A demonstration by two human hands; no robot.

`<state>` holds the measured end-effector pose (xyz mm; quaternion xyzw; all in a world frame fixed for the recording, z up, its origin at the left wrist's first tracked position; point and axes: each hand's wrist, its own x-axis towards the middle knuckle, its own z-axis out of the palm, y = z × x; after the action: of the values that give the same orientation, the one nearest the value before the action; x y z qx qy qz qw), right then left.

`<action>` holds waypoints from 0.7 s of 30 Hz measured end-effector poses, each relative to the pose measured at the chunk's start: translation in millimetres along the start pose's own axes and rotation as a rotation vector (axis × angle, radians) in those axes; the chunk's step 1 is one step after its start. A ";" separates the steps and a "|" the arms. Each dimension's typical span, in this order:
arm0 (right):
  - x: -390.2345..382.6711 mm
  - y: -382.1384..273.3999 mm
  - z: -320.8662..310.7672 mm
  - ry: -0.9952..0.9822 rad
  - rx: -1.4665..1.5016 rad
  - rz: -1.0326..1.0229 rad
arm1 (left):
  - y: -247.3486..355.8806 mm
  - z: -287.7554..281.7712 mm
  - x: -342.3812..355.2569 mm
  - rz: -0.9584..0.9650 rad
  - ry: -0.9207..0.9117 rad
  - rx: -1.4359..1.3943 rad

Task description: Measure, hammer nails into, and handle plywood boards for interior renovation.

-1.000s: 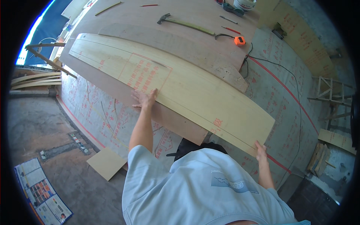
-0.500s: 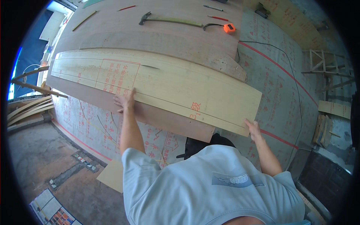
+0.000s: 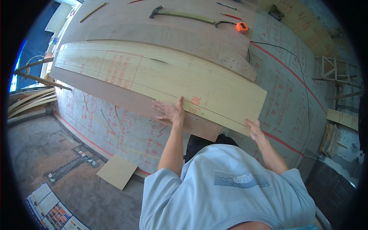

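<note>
A long pale-yellow panel [image 3: 214, 88] with red print and thin lines lies lengthwise across a pinkish board [image 3: 203, 130] in front of me. My left hand [image 3: 170, 111] rests with fingers spread at the panel's near edge, over the pinkish board, thumb pointing up onto the panel. My right hand [image 3: 255, 129] grips the panel's near edge close to its right end, thumb on top. Another narrow board [image 3: 115, 35] with a speckled right end lies just beyond the panel.
Beyond lie a hammer [image 3: 184, 15], an orange tape measure [image 3: 242, 27], pencils [image 3: 230, 16] and a marker [image 3: 226, 6]. A cable [image 3: 291, 53] crosses the printed floor covering at right. Wooden trestles [image 3: 335, 71] stand right; curved strips [image 3: 30, 101] are stacked left. A square board [image 3: 117, 171] lies below.
My left hand has moved right along the panel's near edge. The panel lies more level across the view than a second ago, and my right hand still holds its right end.
</note>
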<state>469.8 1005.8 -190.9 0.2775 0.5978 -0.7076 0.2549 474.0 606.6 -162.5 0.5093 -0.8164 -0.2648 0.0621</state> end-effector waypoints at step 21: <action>76.5 -58.3 -26.0 -0.108 -1.245 -0.803 | -25.5 23.5 27.2 0.065 0.015 0.055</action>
<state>377.0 1038.3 -206.6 -0.1934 0.9303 -0.2893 0.1157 472.8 583.1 -199.7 0.4859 -0.8391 -0.2364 0.0631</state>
